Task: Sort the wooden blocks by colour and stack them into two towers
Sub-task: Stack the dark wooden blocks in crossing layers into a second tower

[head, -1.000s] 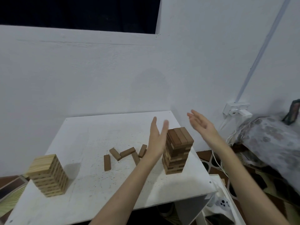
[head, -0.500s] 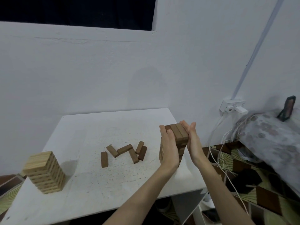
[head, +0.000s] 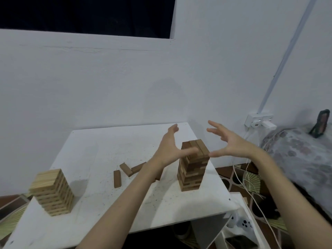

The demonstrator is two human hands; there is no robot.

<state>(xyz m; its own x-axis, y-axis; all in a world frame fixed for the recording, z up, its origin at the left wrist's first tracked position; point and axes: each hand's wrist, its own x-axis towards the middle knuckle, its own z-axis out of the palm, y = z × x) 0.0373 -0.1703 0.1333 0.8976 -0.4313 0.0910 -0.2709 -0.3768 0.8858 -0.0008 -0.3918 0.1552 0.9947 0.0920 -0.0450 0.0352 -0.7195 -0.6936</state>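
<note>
Hands, left (head: 170, 150) and right (head: 231, 141), spread beside dark tower (head: 193, 169).

Domestic room, probably a bedroom or living space. Plain white-painted wall (head: 107, 87) with dark window opening (head: 86, 13) at top. Small white table (head: 100, 141) pushed against wall. At right: wall socket strip (head: 258, 120) with white charger (head: 268, 125) plugged in, white cables (head: 251, 191) trailing down. Patterned floor tiles (head: 239, 178) visible right of table. Floral-print bedding or cushion (head: 301, 151) at far right, small framed object (head: 322, 121) resting on it.
</note>
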